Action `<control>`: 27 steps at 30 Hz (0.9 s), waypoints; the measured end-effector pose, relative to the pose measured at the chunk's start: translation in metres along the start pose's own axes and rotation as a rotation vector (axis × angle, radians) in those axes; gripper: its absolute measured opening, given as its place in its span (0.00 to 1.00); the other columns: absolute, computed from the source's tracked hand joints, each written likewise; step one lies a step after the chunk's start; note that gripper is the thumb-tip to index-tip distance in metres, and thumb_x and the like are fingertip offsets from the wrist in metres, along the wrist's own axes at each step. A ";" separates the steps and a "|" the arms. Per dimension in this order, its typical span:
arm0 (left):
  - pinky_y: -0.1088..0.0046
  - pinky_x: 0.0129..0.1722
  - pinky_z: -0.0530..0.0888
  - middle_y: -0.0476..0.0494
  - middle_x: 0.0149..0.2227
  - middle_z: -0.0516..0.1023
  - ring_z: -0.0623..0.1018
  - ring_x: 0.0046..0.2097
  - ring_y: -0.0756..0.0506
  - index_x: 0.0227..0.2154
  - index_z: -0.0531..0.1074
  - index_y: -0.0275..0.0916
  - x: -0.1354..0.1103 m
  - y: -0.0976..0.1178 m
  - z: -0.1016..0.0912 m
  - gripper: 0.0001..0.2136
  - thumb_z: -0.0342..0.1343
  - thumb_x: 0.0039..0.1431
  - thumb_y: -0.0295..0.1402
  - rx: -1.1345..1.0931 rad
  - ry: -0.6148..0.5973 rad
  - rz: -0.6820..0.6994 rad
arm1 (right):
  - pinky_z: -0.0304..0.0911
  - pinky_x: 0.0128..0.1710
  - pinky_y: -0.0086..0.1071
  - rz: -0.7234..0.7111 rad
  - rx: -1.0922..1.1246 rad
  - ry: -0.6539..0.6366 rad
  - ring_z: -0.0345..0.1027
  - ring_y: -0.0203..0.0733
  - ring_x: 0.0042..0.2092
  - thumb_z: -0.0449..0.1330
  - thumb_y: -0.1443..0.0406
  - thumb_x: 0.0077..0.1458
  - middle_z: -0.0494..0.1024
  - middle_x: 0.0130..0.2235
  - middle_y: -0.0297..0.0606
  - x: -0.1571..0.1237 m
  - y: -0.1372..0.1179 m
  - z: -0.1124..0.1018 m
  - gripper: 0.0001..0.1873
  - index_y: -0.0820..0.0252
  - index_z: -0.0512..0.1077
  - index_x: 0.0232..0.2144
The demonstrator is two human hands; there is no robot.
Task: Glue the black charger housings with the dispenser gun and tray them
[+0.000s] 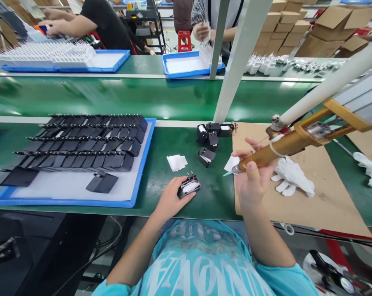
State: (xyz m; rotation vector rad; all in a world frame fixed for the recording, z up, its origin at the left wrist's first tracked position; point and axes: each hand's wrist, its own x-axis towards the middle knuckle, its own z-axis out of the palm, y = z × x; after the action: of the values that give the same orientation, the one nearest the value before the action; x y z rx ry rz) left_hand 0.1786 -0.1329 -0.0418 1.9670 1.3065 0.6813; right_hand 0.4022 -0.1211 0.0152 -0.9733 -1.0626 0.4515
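Closest to us, at twelve o'clock, our left hand point(173, 195) is pinching a small black plastic box-shaped unit point(189, 186) between thumb and fingers; it is lying on the green bench point(217, 193), its pale inside showing and its prongs pointing away. At one o'clock our right hand point(254, 179) is wrapping round a gold-coloured metal dispenser barrel point(278, 148), thumb on the near side, and its tapered nozzle is aiming toward nine o'clock, apart from the unit.

At two o'clock a flat brown cardboard sheet point(331, 201) is bearing white knitted gloves point(292, 176). At ten o'clock a large blue-rimmed, white-lined tray point(141, 176) is holding close rows of black plastic casings point(90, 144), prongs up along each row; one loose casing point(102, 182) is sitting apart near the tray's near edge. At twelve, beyond our left hand, a white paper piece point(176, 163) is lying flat, and farther on a group of open black casings point(213, 139) is standing close together.

Across the bench, at eleven, blue-rimmed trays point(124, 57) are carrying dense white prong-topped pieces point(50, 54). At twelve, a smaller blue tray point(186, 68) is holding white pieces at its right end, and a co-worker's hand point(201, 32) is hanging above it. At one, brown cardboard boxes point(280, 26) are stacking up behind.
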 end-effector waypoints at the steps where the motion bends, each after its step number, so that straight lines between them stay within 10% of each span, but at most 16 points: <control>1: 0.65 0.45 0.75 0.40 0.47 0.78 0.78 0.47 0.41 0.48 0.70 0.40 0.000 -0.001 0.000 0.18 0.60 0.57 0.38 0.003 -0.005 -0.002 | 0.70 0.35 0.37 0.004 -0.063 0.022 0.74 0.41 0.40 0.57 0.56 0.57 0.66 0.56 0.41 0.003 0.005 -0.008 0.23 0.42 0.57 0.54; 13: 0.65 0.43 0.74 0.40 0.45 0.77 0.78 0.45 0.41 0.48 0.69 0.40 0.000 -0.001 0.001 0.17 0.60 0.57 0.38 0.002 -0.019 0.000 | 0.57 0.59 0.65 -0.204 -0.479 0.177 0.56 0.58 0.65 0.57 0.62 0.58 0.59 0.63 0.47 0.007 0.015 -0.037 0.33 0.47 0.53 0.63; 20: 0.64 0.46 0.74 0.41 0.46 0.77 0.77 0.47 0.41 0.49 0.68 0.41 0.000 -0.002 0.000 0.16 0.59 0.57 0.33 -0.035 -0.029 0.045 | 0.54 0.64 0.58 -0.626 -0.568 -0.879 0.57 0.54 0.65 0.62 0.55 0.56 0.71 0.58 0.43 -0.029 0.012 -0.002 0.17 0.51 0.72 0.47; 27: 0.65 0.44 0.74 0.41 0.46 0.76 0.76 0.47 0.41 0.50 0.67 0.41 0.000 -0.004 0.000 0.17 0.58 0.58 0.32 -0.042 -0.057 0.051 | 0.47 0.67 0.57 -0.599 -0.673 -1.054 0.51 0.51 0.68 0.58 0.53 0.59 0.67 0.63 0.42 -0.038 0.016 0.008 0.21 0.52 0.70 0.52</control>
State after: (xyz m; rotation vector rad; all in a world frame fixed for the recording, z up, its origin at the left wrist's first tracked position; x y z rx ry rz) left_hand 0.1763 -0.1323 -0.0448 1.9775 1.2019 0.6666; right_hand 0.3800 -0.1371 -0.0171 -0.9085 -2.4842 0.0587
